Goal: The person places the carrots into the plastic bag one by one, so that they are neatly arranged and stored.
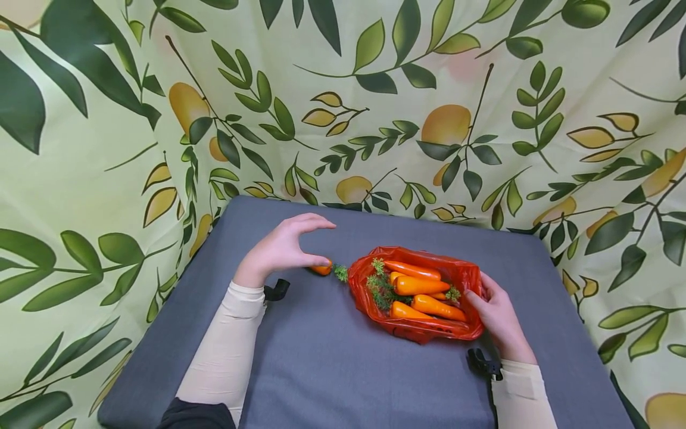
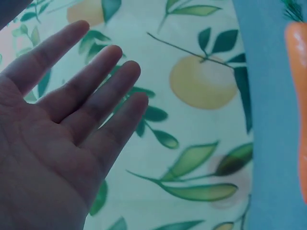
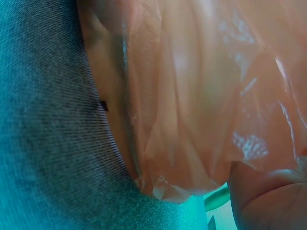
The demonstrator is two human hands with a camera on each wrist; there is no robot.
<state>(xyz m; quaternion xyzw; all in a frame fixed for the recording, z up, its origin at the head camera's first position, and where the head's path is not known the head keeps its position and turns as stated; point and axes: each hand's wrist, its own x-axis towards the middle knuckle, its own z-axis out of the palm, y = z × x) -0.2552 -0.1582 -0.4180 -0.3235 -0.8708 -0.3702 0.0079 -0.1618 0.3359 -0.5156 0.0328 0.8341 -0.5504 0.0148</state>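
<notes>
A red plastic bag (image 1: 415, 328) lies open on the grey table (image 1: 332, 363) with several orange carrots (image 1: 423, 288) and their green tops inside. One more carrot (image 1: 323, 269) lies on the table just left of the bag, its green top toward the bag's mouth. My left hand (image 1: 324, 244) arches over this carrot with fingers spread and straight, the thumb tip at the carrot; the left wrist view shows the open palm (image 2: 72, 124) and the carrot (image 2: 296, 96) at the right edge. My right hand (image 1: 477, 293) pinches the bag's right rim; up close the plastic (image 3: 192, 96) fills the right wrist view.
A cloth backdrop (image 1: 375, 119) printed with leaves and lemons hangs behind the table and drapes down both sides. Black wrist straps (image 1: 276, 290) show at both cuffs. Bare grey surface lies in front of the bag and at the back of the table.
</notes>
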